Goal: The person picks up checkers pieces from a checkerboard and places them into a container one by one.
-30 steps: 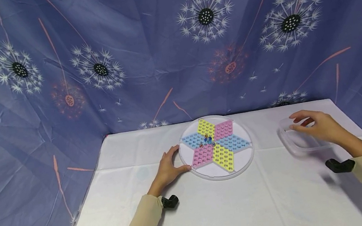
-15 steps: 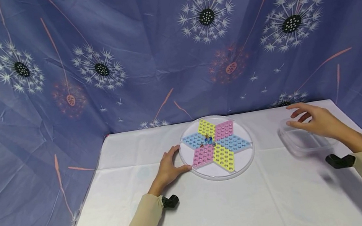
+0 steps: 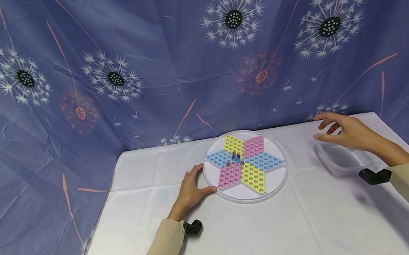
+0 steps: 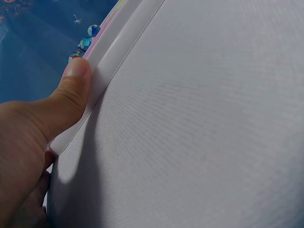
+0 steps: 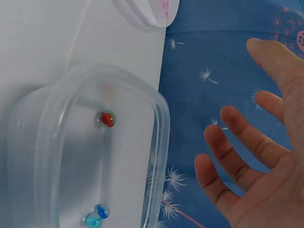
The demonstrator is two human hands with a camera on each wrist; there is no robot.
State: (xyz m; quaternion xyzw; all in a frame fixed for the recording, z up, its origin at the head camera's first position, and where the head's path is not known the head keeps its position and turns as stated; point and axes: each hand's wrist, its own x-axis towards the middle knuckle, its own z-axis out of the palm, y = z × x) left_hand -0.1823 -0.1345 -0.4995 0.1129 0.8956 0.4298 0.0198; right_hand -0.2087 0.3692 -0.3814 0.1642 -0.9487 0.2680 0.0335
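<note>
A round white Chinese checkers board [image 3: 275, 183] with a star of yellow, pink and blue points lies on the table. Several glass marbles [image 3: 237, 157] cluster at its centre. My left hand [image 3: 190, 192] holds the board's left rim, thumb at the near side and fingers farther back; in the left wrist view the thumb lies along the rim. Above the clear plastic container [image 3: 331, 166], my right hand [image 3: 352, 133] hovers with loosely bent, parted fingers and nothing between them. Inside that container the right wrist view shows a red marble [image 5: 107, 118] and two blue marbles [image 5: 97, 216].
A white cloth covers the table [image 3: 244, 239]. Behind and to the left hangs a blue curtain [image 3: 179, 61] with a dandelion print. The container stands right of the board, with a stretch of cloth between them.
My right hand has lifted and moved back from the container, then drifted left toward its far left corner. The left hand and the board have stayed in place.
</note>
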